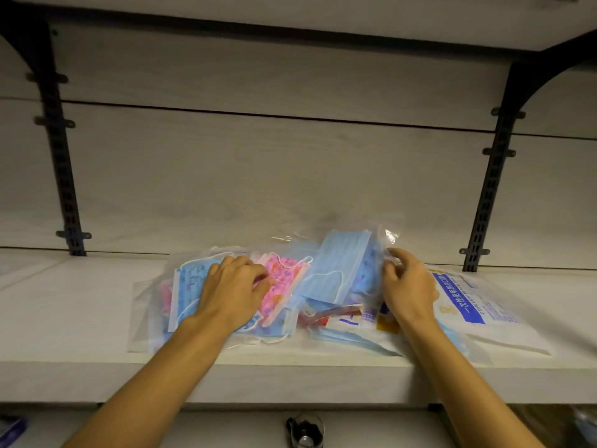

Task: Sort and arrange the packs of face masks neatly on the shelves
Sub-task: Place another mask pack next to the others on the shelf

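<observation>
Dim, warm light falls from overhead. Glare glints on the clear plastic bag (389,236) at one o'clock from centre. Wide-angle distortion bends the brackets (61,150) outward, and the bottom edge toward six o'clock blurs.

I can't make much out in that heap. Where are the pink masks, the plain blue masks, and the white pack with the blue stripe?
pink masks (284,279), head view, patterned front.
plain blue masks (339,263), head view, pleated middle.
white pack (465,295), head view, blue stripe.
</observation>
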Tool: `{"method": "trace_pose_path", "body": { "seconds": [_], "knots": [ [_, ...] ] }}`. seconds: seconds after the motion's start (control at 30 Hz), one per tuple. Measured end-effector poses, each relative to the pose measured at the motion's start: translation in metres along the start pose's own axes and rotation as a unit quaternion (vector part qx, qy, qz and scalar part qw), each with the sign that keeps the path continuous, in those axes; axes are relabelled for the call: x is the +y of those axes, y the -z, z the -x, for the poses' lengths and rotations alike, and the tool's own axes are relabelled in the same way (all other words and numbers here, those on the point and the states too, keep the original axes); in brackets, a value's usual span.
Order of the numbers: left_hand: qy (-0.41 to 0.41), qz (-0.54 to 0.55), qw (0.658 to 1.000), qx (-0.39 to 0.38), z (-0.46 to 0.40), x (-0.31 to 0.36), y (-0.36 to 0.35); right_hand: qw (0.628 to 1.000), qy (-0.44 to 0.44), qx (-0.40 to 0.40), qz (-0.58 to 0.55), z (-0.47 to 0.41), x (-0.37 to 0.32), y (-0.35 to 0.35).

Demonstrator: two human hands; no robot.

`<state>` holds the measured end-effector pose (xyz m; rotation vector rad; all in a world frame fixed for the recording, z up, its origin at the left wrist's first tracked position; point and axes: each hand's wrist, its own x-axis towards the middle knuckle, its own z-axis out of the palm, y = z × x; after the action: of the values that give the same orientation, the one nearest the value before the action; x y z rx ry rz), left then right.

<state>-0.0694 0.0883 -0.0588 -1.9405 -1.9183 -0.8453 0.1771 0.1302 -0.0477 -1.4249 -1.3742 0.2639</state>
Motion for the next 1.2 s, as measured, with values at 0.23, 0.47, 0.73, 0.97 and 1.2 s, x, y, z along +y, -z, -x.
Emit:
{"method": "trace_pose_path", "body": {
  "seconds": [0.23, 0.47, 0.73, 0.97, 1.2],
  "knots": [
    [0.021, -0.016, 0.999, 0.021, 0.001, -0.003, -0.003, 0.992, -0.075, 0.013, -0.096, 0.001, 0.001, 0.010],
    [0.064, -0.094, 0.991, -0.064, 0.005, -0.003, 0.000, 0.981, -0.155, 0.023, -0.110, 0.002, -0.001, 0.017],
    [0.075, -0.126, 0.985, -0.096, 0.006, 0.000, 0.000, 0.980, -0.190, 0.002, -0.057, 0.003, 0.000, 0.014],
    [0.020, -0.079, 0.995, -0.049, 0.003, -0.002, -0.001, 0.982, -0.183, -0.003, -0.044, 0.001, 0.001, 0.010],
    [-0.075, 0.044, 0.995, 0.055, 0.002, 0.005, -0.001, 0.984, -0.161, 0.020, -0.076, 0.001, 0.004, 0.012]
  ]
}}
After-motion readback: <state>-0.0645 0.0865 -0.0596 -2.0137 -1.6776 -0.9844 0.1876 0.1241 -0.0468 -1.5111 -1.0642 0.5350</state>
